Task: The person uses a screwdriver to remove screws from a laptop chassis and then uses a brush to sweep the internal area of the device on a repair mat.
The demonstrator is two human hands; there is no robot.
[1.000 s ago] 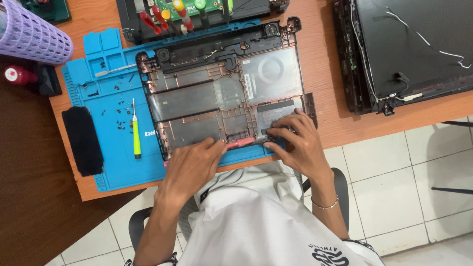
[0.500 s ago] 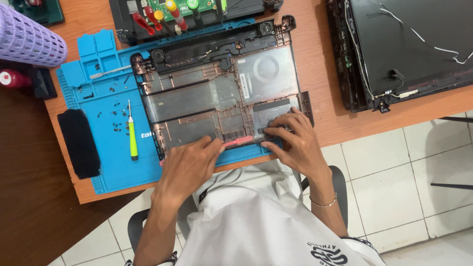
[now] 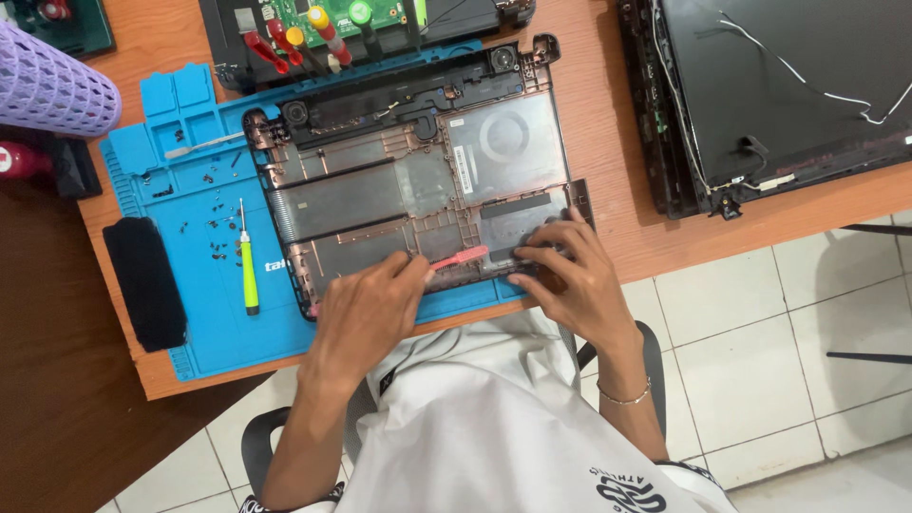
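Note:
An opened laptop bottom case (image 3: 418, 180) lies on a blue work mat (image 3: 190, 285) on the wooden desk. My left hand (image 3: 366, 309) rests on the case's near edge and pinches a thin pink pry tool (image 3: 463, 256) lying along that edge. My right hand (image 3: 570, 275) presses its fingers on the case's near right corner, next to the tool's tip. Both hands touch the case.
A yellow-green screwdriver (image 3: 248, 271) and several loose screws (image 3: 217, 237) lie on the mat's left side, beside a black pad (image 3: 144, 282). A circuit board with screwdrivers (image 3: 323, 28) sits behind the case. A laptop lid with cables (image 3: 779, 85) lies at right. A purple mesh basket (image 3: 47, 85) stands far left.
The view has shifted slightly. My hands stay at the case's near edge, and the pink tool now shows between them.

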